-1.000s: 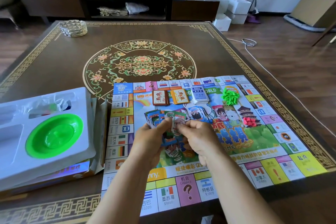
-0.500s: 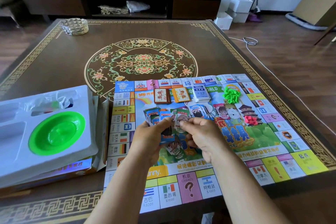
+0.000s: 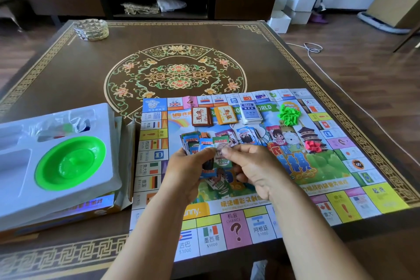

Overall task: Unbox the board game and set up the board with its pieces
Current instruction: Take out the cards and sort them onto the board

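Nearest me, my left hand [image 3: 191, 173] grips a fanned wad of paper play money [image 3: 200, 145] over the middle of the game board [image 3: 236, 229], while my right hand [image 3: 252, 166] pinches the top note [image 3: 223, 161] at its upper edge. These notes look thin, light and slippery, so I'd peel each by a corner. Farther along the board's far edge sit three card decks [image 3: 226, 115], green houses [image 3: 288, 116] and red pieces [image 3: 313, 146]. The box tray [image 3: 68, 188] rests at the counter's left edge.
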### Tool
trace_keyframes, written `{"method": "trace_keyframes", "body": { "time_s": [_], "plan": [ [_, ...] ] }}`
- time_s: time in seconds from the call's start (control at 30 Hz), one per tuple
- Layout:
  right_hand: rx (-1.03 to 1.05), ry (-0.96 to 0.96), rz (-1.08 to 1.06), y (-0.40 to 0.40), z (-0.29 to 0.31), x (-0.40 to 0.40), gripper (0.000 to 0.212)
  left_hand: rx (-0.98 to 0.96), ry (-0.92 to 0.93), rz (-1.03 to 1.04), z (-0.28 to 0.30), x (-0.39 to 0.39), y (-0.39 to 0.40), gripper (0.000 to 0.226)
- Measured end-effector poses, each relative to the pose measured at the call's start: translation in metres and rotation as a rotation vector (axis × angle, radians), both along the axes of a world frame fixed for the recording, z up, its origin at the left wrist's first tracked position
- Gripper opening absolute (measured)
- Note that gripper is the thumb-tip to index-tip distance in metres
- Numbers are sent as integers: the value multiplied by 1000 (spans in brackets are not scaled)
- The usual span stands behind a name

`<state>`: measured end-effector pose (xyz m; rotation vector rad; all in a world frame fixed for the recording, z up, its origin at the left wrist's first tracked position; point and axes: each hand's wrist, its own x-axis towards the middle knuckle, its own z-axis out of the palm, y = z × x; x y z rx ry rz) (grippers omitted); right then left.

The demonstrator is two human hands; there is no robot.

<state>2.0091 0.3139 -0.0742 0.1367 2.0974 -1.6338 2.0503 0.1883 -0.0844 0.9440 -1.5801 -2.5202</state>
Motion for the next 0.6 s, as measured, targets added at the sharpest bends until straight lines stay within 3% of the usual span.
{"method": "trace_keyframes", "body": {
  "time_s": [0.2,0.37,0.6],
  "plan": [
    [50,73,-37,7,6,1,13,-7,-24,51,2,1,-3,11],
    [333,150,158,10,5,9,18,2,-22,127,0,1,-12,12],
    [467,176,237,0,-2,13,24,27,-26,109,1,0,-10,8]
  ]
}}
